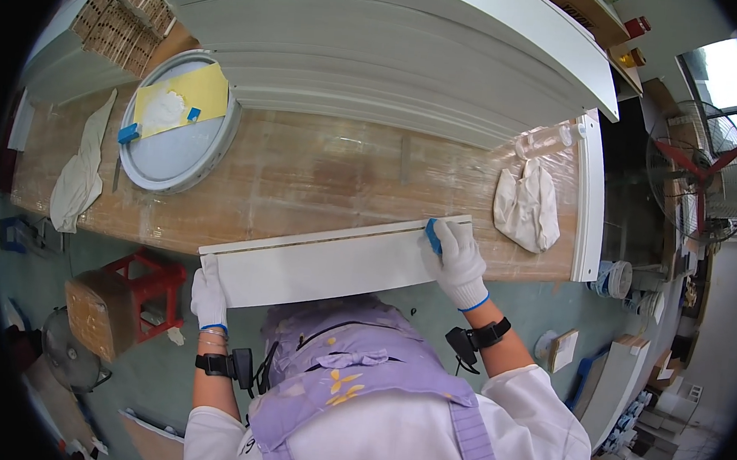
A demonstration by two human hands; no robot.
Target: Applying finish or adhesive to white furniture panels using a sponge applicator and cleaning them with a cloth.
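A long white board (323, 271) lies along the table's front edge, partly overhanging it toward me, with a thin groove along its far side. My left hand (209, 294), in a white glove, is closed around the board's left end. Toward the other end, my gloved right hand (460, 260) pinches a small blue sponge block (434, 237) against the board near its far edge. A round white bucket (161, 168) stands at the left back. On its top sits a yellow sheet (213, 89) with white paste (163, 110) and small blue pieces (128, 133).
Long white panels (380, 60) are stacked across the table's back. Pale cloths lie at the left (81, 184) and right (527, 209) of the film-covered table (330, 163). A red stool (159, 288) stands at the lower left; a caged fan (700, 168) is far right.
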